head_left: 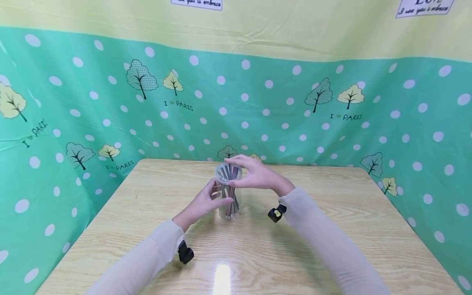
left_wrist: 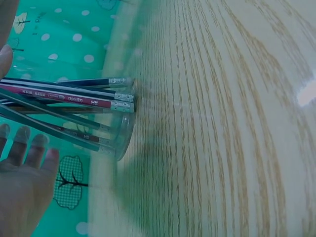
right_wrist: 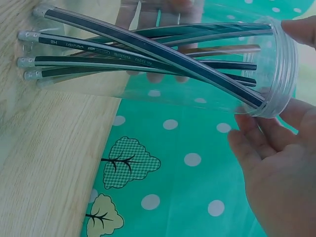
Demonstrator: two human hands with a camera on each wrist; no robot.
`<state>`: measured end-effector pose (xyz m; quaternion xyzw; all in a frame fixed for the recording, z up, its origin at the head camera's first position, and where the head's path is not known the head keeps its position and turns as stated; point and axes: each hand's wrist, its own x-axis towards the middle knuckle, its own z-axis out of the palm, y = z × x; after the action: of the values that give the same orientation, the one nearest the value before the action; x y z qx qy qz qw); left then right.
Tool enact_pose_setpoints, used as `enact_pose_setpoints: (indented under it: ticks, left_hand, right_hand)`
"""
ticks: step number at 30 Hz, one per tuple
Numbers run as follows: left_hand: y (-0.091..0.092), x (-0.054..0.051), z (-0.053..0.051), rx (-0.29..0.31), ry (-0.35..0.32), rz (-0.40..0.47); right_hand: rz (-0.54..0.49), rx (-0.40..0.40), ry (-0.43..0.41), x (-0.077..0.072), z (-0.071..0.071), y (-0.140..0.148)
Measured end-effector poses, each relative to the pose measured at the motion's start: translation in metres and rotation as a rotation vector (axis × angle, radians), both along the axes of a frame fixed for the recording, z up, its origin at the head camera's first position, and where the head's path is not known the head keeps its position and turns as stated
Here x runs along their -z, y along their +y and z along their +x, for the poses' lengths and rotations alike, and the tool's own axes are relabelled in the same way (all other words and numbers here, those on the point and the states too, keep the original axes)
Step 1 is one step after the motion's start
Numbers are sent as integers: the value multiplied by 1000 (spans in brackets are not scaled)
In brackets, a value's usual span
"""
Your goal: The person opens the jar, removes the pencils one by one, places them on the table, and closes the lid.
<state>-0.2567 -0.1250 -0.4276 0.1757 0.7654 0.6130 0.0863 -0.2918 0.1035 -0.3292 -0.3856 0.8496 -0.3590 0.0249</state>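
A clear plastic jar (head_left: 223, 212) stands on the table, holding several pencils (right_wrist: 163, 59) with their eraser ends down. My left hand (head_left: 202, 203) holds the jar's side, thumb in front and fingers around the far left. In the left wrist view, the left hand's fingers (left_wrist: 29, 155) show beside the clear wall. My right hand (head_left: 256, 174) reaches over the top and grips the clear, ridged lid (right_wrist: 284, 74) by its rim, thumb on the near side and fingers on the far side. The lid sits on the jar's mouth.
The wooden table (head_left: 147, 213) reaches back to a green and yellow curtain (head_left: 258, 82) printed with dots and trees. A black wrist camera (head_left: 185, 253) hangs under the left sleeve, another camera (head_left: 276, 213) under the right. A bright glare (head_left: 222, 278) lies near the front.
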Motion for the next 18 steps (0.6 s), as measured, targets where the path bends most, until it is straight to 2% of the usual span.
enact_pose_setpoints:
  ticks: [4, 12, 18]
  left_hand:
    - [0, 0, 0, -7, 7, -4]
    - [0, -1, 1, 3, 5, 2]
    - [1, -1, 2, -5, -2, -10]
  right_hand:
    - [20, 33, 18, 1, 4, -3]
    - [56, 177, 231, 4, 11, -17]
    - [68, 255, 291, 5, 13, -23]
